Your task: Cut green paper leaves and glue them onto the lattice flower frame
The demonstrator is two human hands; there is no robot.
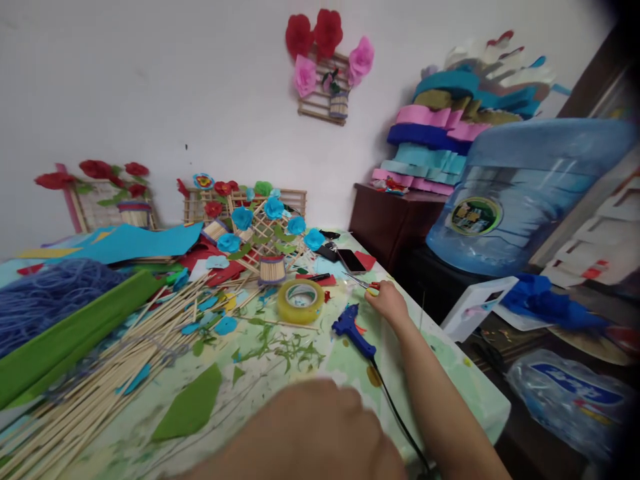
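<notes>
My right hand [389,303] reaches over the right part of the table, its fingers closed on the handles of a pair of scissors [361,282], whose blades point up and left. Large and blurred at the bottom centre is my left hand [310,433], seen from its back; its fingers curl out of sight, and what they hold, if anything, is hidden. A blue glue gun [356,333] with a black cord lies left of my right forearm. Beside it sits a roll of yellow tape [300,301]. A green paper piece [191,404] lies near my left hand.
Wooden sticks [125,373], green crepe paper [75,337] and blue cord [55,293] cover the left side. Behind stands a stick lattice with blue flowers [273,208]. A phone [351,261] lies at the back. A large water bottle [520,193] stands right of the table.
</notes>
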